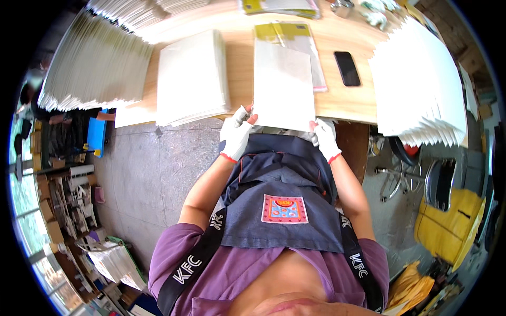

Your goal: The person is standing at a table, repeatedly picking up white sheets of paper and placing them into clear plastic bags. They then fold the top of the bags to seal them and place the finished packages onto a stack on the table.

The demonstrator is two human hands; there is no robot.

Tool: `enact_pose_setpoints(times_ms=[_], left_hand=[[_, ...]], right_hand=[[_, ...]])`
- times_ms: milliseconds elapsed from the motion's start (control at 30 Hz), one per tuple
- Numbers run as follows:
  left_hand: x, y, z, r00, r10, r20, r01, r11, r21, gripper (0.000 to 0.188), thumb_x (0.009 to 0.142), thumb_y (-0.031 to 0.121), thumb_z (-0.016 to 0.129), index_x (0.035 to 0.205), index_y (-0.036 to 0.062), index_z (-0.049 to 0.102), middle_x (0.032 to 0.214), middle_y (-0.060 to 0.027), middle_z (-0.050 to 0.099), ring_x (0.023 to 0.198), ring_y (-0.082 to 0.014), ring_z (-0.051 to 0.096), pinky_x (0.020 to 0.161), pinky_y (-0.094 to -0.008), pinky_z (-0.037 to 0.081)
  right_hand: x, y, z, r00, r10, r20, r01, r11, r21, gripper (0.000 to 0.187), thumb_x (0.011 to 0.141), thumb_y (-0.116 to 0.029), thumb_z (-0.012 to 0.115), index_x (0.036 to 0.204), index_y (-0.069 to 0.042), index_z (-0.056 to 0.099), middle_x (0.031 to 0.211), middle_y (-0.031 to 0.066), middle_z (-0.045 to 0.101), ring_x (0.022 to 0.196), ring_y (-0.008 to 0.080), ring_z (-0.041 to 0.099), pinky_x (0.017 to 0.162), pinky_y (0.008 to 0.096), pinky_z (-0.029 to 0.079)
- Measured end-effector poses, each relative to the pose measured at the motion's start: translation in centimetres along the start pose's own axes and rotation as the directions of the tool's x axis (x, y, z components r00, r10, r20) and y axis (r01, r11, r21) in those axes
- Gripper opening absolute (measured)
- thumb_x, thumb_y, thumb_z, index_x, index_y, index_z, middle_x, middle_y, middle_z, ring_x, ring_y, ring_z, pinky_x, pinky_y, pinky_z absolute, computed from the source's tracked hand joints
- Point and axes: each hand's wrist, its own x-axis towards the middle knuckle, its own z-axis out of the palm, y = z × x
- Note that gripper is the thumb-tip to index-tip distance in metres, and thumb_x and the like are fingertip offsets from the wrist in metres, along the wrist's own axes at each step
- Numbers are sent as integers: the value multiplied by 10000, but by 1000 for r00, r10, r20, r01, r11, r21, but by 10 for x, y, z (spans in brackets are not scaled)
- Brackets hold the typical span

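Note:
Both my hands wear white gloves with red cuffs and bare fingertips. A white paper sheet (pixel 283 87) reaches over the table's near edge between them. My left hand (pixel 236 136) is closed at its lower left corner, fingers curled and thumb toward the edge. At the lower right corner my right hand (pixel 326 138) pinches the sheet, its fingers folded. Under the sheet lies a clear plastic bag with a yellow-green printed top (pixel 282 30); its right side sticks out. The sheet hides most of the bag, and whether it is a single layer I cannot tell.
A neat white paper stack (pixel 188 79) stands left of the sheet, with a taller fanned stack (pixel 95 63) beyond it. On the right are a black phone (pixel 347 68) and another tall paper stack (pixel 419 84). More yellow-green bags (pixel 282 6) and gloves (pixel 375 17) lie at the back.

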Motion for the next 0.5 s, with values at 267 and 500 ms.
enact_pose_setpoints(times_ms=[267,500], left_hand=[[-25,95,-128,783,457,-423,-317,877,360,379,910,160,545,1258,10,524,1192,-117,574,1072,-161,528,930,-279,412],[10,42,-223,800,421,-428,-60,766,640,423,883,87,446,1303,63,494,1287,-141,533,1131,-196,508,969,-298,383]], right_hand=[[28,-116,175,942,-113,316,109,994,29,291,916,-289,548,1099,-66,585,674,-34,542,534,34,469,459,188,373],[33,-140,238,929,-138,344,302,819,-488,467,849,-510,540,722,-71,635,594,57,599,567,175,572,573,315,435]])
